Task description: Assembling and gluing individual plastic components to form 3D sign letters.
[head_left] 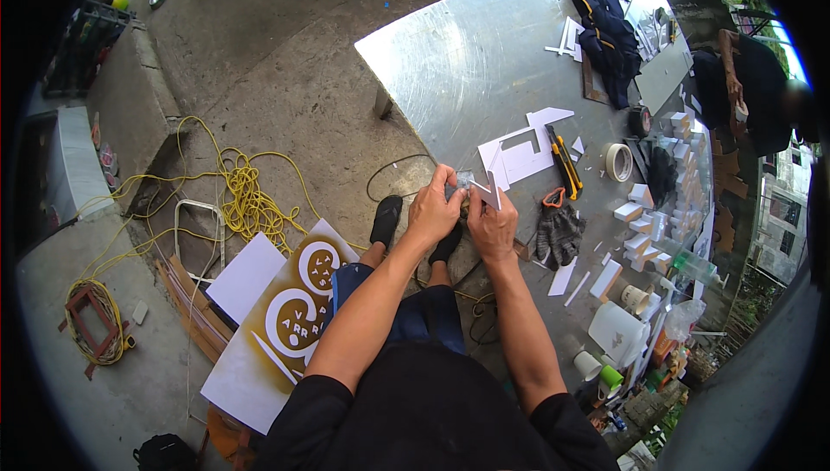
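In front of me, at the near edge of the metal table, my two hands meet. My right hand (493, 227) is closed on a white cut-out piece (490, 192) with angled arms, like a letter. My left hand (434, 211) is pinched beside it, fingertips near a small greyish, translucent bit; what exactly it grips is too small to tell. Just beyond lies a white sheet with a rectangular cut-out (517, 162). To its right are an orange-and-black utility knife (564, 162) and a grey knitted glove (558, 233).
The metal table (458, 47) bears tape rolls (618, 162), several white blocks (640, 220), a dark jacket (599, 38) and a white jug (616, 333). Yellow cord (246, 190) and a stencilled board (290, 324) lie at left. Another person (752, 82) stands at far right.
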Action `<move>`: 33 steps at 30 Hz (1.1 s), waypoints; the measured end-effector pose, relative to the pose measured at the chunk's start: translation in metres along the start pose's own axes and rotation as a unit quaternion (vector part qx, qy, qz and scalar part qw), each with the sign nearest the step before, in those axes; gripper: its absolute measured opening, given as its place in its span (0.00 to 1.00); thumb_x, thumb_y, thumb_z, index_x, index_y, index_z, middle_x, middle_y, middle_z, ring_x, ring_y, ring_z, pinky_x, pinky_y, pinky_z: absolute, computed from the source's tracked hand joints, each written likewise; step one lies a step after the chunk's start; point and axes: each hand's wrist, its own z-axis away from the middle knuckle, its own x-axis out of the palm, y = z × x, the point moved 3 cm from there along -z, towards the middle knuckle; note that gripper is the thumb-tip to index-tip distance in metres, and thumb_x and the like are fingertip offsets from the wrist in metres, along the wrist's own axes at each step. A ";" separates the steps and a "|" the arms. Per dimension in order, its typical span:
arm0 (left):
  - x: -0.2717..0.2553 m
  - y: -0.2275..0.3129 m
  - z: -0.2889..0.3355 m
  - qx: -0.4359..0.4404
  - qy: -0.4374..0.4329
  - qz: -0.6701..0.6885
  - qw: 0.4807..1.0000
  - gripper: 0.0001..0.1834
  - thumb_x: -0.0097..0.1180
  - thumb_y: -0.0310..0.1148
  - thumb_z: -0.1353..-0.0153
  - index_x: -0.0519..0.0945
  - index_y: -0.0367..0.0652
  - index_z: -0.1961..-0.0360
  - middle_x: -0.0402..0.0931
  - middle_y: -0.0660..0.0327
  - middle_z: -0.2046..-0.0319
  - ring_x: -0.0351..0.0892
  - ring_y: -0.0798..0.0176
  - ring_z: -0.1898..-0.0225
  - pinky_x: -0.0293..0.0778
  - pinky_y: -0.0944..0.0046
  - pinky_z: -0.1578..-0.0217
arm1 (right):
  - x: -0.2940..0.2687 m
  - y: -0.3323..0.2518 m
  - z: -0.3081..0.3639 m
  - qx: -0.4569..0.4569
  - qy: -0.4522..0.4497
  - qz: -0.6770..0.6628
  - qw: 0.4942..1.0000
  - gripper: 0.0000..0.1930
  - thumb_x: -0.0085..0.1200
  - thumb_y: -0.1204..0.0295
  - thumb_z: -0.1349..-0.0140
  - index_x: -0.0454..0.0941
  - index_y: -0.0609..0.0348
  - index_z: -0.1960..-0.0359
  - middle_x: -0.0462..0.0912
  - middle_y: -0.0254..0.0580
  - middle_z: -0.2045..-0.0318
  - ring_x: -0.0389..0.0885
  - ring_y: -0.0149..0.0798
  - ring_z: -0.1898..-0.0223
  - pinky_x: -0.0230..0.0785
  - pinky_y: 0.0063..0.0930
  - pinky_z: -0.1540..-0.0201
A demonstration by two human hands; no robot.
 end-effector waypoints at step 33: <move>0.001 0.000 -0.001 -0.002 -0.003 -0.003 1.000 0.15 0.58 0.39 0.41 0.67 0.48 0.58 0.76 0.49 0.76 0.79 0.39 0.70 0.70 0.46 0.69 | -0.001 0.001 -0.002 0.025 0.019 -0.057 0.998 0.05 0.61 0.77 0.42 0.76 0.64 0.72 0.74 0.43 0.81 0.74 0.45 0.82 0.66 0.38 0.78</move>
